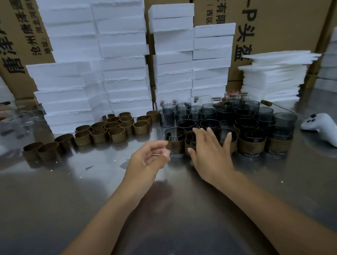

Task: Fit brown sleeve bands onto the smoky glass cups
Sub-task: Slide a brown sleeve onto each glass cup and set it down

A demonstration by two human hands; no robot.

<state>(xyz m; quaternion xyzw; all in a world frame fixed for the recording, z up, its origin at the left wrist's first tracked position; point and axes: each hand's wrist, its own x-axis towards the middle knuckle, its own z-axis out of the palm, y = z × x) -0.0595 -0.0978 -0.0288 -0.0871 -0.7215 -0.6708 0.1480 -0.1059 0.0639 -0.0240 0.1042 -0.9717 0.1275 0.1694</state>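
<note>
**Tight rows, easy to knock**

The right hand [210, 152] hovers over the front row of cups [226, 112], its fingers [200, 133] spread wide and straight. The thumb is near a banded cup [175, 144], and I cannot tell whether it touches. The left hand [147, 158] hangs just beside that cup, fingers loosely curled and holding nothing.

The main risk is the packing. The glasses stand rim to rim, so a careless reach could clink one against another or tip it on the slick steel desk [88, 191]. A band forced on crooked could sit tilted, and a hard push down could make the glass skid.

Counts, as far as they can be made out:
- About five cups in the front row already wear bands, two of them partly hidden by the hand.
- Roughly two dozen bare smoky cups stand behind them, too overlapped for an exact figure.
- About seventeen loose bands [116, 133] stand in rows to the left, well apart from the hands.
- One white controller [321, 129] lies on the right.
</note>
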